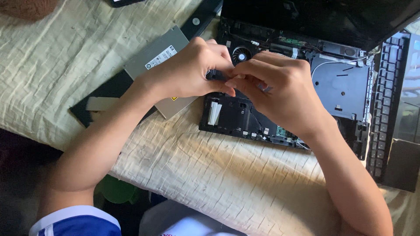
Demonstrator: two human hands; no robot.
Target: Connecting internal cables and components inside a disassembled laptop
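Small black part (pixel 213 75) pinched between both hands, mostly hidden; laptop screen (pixel 315 17) at twelve o'clock cut off by the edge.

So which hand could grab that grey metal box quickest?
Probably the left hand: it sits right over the grey metal box. The right hand is farther away, above the opened laptop base, with the left hand between.

A small black part (pixel 213 75) sits pinched between my fingers (pixel 227 83), mostly hidden by them, just above the opened black laptop base (pixel 236 118) lying flat on the cloth.
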